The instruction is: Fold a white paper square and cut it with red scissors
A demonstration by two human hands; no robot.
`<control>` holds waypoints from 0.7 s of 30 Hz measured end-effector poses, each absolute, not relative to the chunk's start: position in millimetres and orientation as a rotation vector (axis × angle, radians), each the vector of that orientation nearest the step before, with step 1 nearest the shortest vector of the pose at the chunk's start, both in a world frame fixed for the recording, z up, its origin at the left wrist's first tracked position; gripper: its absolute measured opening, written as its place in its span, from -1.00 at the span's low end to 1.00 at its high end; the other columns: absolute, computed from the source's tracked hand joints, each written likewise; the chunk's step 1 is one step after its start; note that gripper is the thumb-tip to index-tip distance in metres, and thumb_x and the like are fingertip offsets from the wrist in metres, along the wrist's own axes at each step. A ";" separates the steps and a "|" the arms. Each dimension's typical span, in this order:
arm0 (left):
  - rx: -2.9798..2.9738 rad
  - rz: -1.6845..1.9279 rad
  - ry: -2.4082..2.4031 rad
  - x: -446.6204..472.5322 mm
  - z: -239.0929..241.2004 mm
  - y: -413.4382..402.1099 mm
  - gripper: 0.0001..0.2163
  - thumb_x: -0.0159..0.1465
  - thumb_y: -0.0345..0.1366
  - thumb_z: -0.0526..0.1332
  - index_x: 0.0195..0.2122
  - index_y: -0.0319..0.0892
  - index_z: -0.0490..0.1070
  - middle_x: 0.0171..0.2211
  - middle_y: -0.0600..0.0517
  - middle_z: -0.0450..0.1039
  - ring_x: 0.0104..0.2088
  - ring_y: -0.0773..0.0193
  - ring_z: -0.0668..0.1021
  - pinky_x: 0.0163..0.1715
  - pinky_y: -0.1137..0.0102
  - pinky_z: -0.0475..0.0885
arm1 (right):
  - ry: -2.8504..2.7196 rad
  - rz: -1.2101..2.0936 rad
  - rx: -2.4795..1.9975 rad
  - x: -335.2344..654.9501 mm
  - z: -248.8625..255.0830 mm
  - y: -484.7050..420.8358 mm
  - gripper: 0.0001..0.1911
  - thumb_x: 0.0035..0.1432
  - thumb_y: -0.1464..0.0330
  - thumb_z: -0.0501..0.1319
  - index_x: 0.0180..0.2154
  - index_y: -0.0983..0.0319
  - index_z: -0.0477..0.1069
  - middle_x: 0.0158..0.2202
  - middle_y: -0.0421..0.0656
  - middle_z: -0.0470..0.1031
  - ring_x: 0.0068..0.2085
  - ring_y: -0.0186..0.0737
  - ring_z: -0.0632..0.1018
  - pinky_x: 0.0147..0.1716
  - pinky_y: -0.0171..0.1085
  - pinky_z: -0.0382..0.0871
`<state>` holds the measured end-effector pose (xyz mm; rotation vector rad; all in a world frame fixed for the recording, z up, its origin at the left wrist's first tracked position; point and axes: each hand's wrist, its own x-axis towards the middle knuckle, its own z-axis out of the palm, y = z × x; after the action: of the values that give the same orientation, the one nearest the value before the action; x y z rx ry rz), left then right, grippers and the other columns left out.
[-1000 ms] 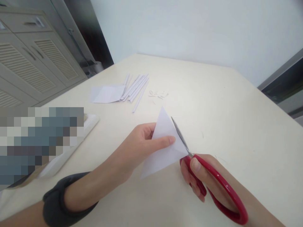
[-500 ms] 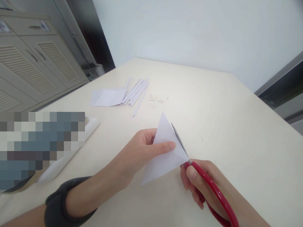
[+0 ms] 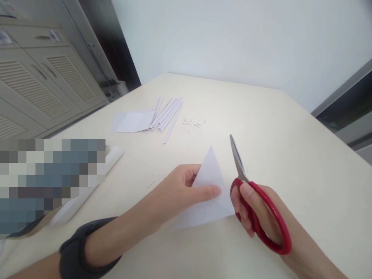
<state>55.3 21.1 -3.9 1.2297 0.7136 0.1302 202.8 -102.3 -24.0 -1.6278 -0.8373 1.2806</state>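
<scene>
1. In your left hand (image 3: 188, 190), you pinch white triangular paper (image 3: 210, 211).
2. Right of that grip, your right hand (image 3: 263, 211) holds red-handled metal scissors (image 3: 240, 168).
3. Cutting seems in hand; a snip needs scissors against paper.

I see, lower centre: left hand (image 3: 184, 192) holding paper (image 3: 210, 170); just right, right hand (image 3: 260, 205) with scissors (image 3: 241, 175) | upper centre on table (image 3: 290, 147), left to right: sheets (image 3: 133, 121), strips (image 3: 167, 114), scraps (image 3: 193, 122) | upper left, beyond table: cabinet (image 3: 46, 77) | top: wall (image 3: 232, 38) behind table
</scene>
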 end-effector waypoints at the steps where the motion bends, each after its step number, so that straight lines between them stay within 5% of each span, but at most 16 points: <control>1: 1.263 0.114 0.696 56.1 -3.4 19.3 -0.86 0.07 -0.32 0.32 -0.32 -0.16 0.54 -0.39 0.02 0.59 -0.38 0.15 0.58 -0.40 0.38 0.40 | -0.825 1.252 -1.622 204.7 -22.5 -101.7 -0.52 0.27 -0.01 0.06 -0.51 0.21 0.31 -0.70 -0.30 0.23 -0.63 -0.36 0.29 -0.60 -0.36 0.15; 7: 1.566 -0.001 0.603 58.3 2.1 11.5 -0.83 0.13 -0.40 0.19 -0.32 -0.12 0.56 -0.40 0.08 0.53 -0.35 0.18 0.51 -0.36 0.37 0.34 | -0.828 1.232 -1.529 207.3 -15.3 -100.8 -0.82 0.19 0.24 0.27 -0.38 0.18 0.38 -0.56 -0.33 0.30 -0.52 -0.41 0.32 -0.55 -0.43 0.19; 14: 1.840 -0.027 0.601 59.1 4.9 14.1 -0.89 0.18 -0.27 0.19 -0.45 -0.13 0.46 -0.43 0.07 0.48 -0.28 0.09 0.52 -0.25 0.31 0.38 | -0.796 1.323 -1.609 197.4 -4.8 -99.3 -0.83 0.16 0.42 0.24 -0.47 0.23 0.31 -0.58 -0.33 0.28 -0.53 -0.42 0.30 -0.57 -0.44 0.17; 21: 1.743 0.081 0.651 58.2 -3.0 11.8 -0.87 0.14 -0.23 0.22 -0.51 -0.13 0.42 -0.49 0.09 0.47 -0.37 0.14 0.53 -0.27 0.29 0.46 | -0.801 1.301 -1.560 199.1 -13.4 -101.5 -0.82 0.17 0.35 0.26 -0.45 0.20 0.31 -0.62 -0.36 0.23 -0.57 -0.43 0.27 -0.60 -0.45 0.14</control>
<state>58.2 11.8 -3.0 1.7433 0.6507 0.0812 199.1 -101.5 -13.4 -1.5598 -0.8013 1.3012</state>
